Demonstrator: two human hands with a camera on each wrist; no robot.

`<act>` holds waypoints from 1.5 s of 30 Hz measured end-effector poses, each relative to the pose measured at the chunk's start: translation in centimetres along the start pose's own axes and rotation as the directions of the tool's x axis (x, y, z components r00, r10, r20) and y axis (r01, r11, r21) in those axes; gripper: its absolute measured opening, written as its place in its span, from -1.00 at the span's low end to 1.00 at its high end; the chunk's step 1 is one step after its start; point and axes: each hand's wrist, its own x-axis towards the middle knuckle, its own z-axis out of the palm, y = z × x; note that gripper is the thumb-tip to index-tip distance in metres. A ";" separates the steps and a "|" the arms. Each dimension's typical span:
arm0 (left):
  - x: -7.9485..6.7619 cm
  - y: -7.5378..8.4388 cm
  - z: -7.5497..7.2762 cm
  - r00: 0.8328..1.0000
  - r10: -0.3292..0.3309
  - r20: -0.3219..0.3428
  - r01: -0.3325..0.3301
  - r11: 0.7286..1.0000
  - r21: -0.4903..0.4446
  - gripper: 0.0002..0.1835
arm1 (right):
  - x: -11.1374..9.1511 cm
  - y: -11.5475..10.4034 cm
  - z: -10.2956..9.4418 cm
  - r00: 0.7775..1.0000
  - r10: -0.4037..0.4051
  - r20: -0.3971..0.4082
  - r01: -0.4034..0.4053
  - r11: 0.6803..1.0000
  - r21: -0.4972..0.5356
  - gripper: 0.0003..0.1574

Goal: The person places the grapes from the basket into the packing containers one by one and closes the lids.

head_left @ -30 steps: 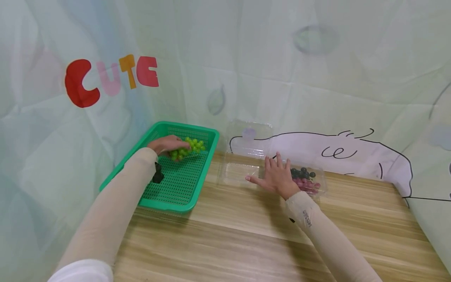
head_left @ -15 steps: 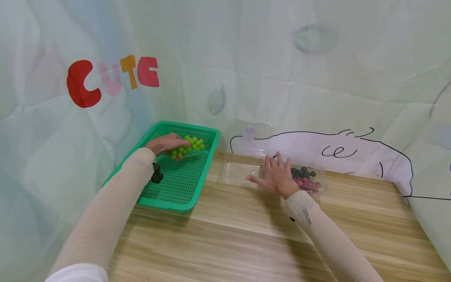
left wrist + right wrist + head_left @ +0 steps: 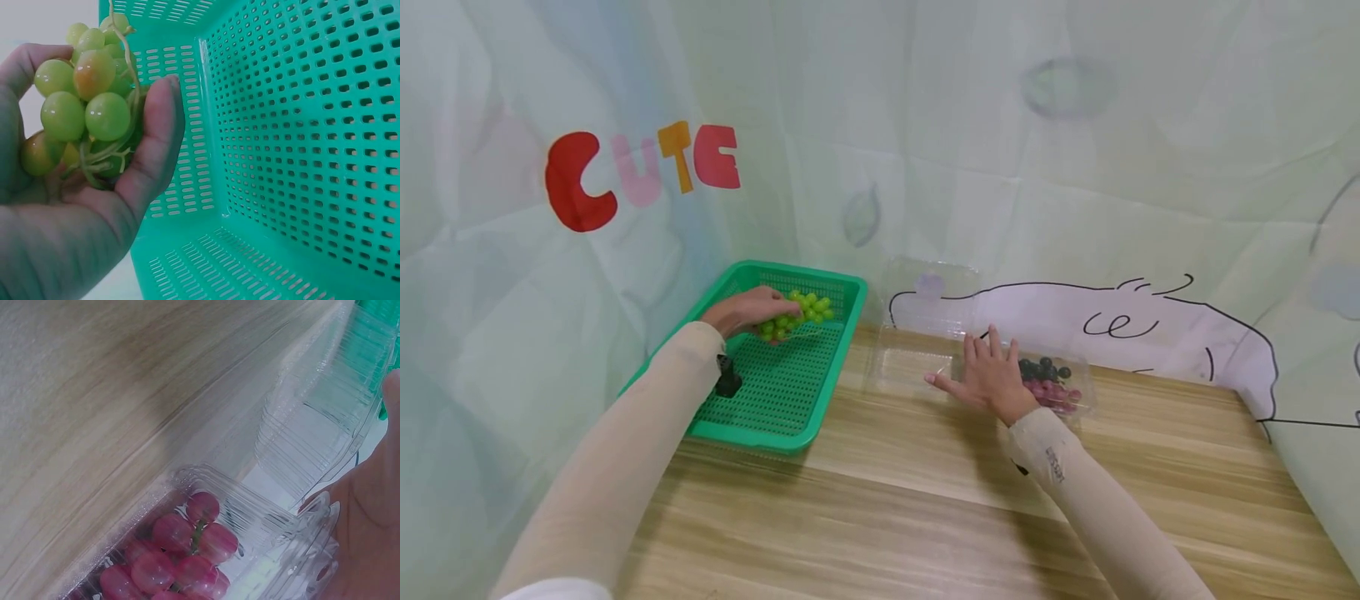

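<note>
My left hand grips a bunch of green grapes over the green perforated basket. In the left wrist view, thumb and fingers wrap round the bunch, and its pale stem shows between them. My right hand lies with fingers spread between two clear plastic boxes. One, an open box with its lid raised, stands to the left of this hand. The other, at its right, holds dark grapes and red grapes. In the right wrist view the hand is right at the box edges.
The basket stands at the left on a wooden table. A printed cloth backdrop rises behind and along the left side, with the boxes close in front of it. A small black device is strapped under my left wrist.
My left hand, with the green grapes, has shifted slightly to the left over the basket. My right hand stays in the same place.
</note>
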 end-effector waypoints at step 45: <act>-2.3 6.7 2.3 0.992 0.120 0.029 -0.122 0.987 0.105 -0.57 | -0.3 -0.1 0.0 1.000 -0.009 -0.028 0.010 1.000 0.019 0.46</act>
